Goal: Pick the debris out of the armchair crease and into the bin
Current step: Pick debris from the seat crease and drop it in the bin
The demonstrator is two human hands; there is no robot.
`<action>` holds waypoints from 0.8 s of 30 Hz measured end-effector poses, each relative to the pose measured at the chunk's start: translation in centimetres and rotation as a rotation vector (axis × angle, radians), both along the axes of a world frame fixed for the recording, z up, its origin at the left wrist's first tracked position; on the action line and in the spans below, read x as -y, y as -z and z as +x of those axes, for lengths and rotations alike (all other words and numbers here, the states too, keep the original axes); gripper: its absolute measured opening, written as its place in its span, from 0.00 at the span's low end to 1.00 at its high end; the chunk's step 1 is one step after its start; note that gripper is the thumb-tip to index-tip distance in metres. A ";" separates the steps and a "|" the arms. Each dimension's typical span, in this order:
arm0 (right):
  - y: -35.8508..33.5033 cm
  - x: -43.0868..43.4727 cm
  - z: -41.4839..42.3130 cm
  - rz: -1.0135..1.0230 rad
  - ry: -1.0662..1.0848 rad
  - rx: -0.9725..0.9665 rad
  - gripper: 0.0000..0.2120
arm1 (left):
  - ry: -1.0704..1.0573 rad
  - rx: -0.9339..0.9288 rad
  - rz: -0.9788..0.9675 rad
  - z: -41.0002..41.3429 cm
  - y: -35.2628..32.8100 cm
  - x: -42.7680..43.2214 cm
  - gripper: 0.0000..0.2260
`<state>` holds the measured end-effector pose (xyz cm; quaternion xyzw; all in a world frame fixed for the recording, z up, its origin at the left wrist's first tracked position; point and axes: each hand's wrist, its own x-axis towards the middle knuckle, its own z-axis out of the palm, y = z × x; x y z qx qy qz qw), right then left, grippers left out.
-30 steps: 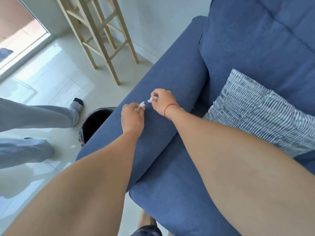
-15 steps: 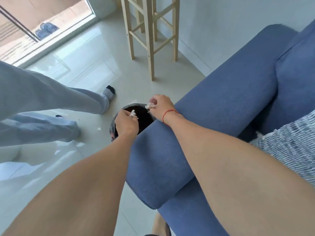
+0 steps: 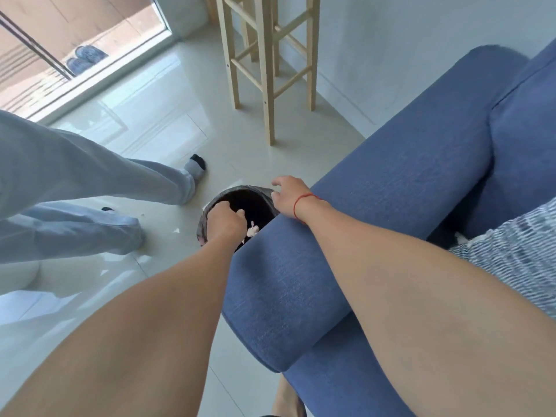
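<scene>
Head view. Your left hand [image 3: 224,221] is over the bin [image 3: 210,206], knuckles up, fingers loosened and curled downward; nothing is pinched in them. A pale scrap [image 3: 252,230] shows just right of that hand, against the dark inside of the bin, apart from the fingers. Whether it is in the air or lying in the liner, you cannot tell.

Your right hand [image 3: 290,197] is at the bin's far right rim, fingers spread wide, palm down, holding nothing. A red string [image 3: 302,203] circles that wrist. The forearm lies across the armrest [image 3: 376,221].

The bin stands on the floor [image 3: 168,121], tight against the front end of the armrest, black liner over the rim. Two small white specks [image 3: 177,230] lie on the tiles left of it.

The armchair is blue fabric. A striped cushion [image 3: 517,254] sits on the seat at the right edge, with the dark crease [image 3: 442,236] between it and the armrest; a bit of white shows at the cushion's corner there.

Another person's legs [image 3: 90,188] in light trousers stand left of the bin. A wooden stool [image 3: 267,55] stands by the wall beyond.
</scene>
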<state>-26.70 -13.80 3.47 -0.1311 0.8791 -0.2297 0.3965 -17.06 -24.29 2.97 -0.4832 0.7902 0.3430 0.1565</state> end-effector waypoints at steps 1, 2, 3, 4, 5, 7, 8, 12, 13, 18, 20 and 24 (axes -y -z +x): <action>-0.5 -0.9 -0.2 -0.007 0.026 -0.009 0.21 | 0.022 -0.004 -0.005 -0.3 -0.6 -0.7 0.18; -1.0 -1.8 -0.5 -0.015 0.052 -0.024 0.21 | 0.052 0.000 -0.012 -0.7 -1.2 -1.6 0.19; -1.5 -2.9 -0.7 -0.023 0.077 -0.047 0.22 | 0.092 0.002 -0.022 -1.1 -1.8 -2.5 0.19; -2.1 -4.0 -0.9 -0.030 0.102 -0.074 0.21 | 0.139 -0.003 -0.027 -1.6 -2.3 -3.4 0.18; -2.8 -5.3 -1.1 -0.034 0.132 -0.101 0.21 | 0.183 -0.018 -0.034 -2.1 -2.9 -4.5 0.17; -4.1 -8.3 -1.4 -0.024 0.186 -0.149 0.21 | 0.251 -0.051 -0.026 -3.4 -4.1 -7.1 0.18; -4.7 -9.9 -1.5 -0.013 0.207 -0.167 0.21 | 0.289 -0.061 -0.019 -4.0 -4.7 -8.5 0.20; -6.5 -17.6 -1.7 0.009 0.358 -0.193 0.22 | 0.496 -0.125 -0.032 -6.4 -6.7 -15.0 0.20; -6.9 -19.6 -1.6 0.021 0.390 -0.203 0.21 | 0.555 -0.141 -0.041 -6.9 -7.0 -16.6 0.20; -7.3 -27.8 -0.3 0.083 0.543 -0.227 0.19 | 0.770 -0.186 -0.096 -8.4 -7.4 -23.1 0.23; -6.6 -29.9 0.6 0.090 0.584 -0.214 0.19 | 0.815 -0.193 -0.121 -8.8 -7.0 -24.8 0.22; -4.7 -32.4 2.0 0.092 0.634 -0.175 0.21 | 0.853 -0.209 -0.162 -8.8 -6.1 -27.3 0.19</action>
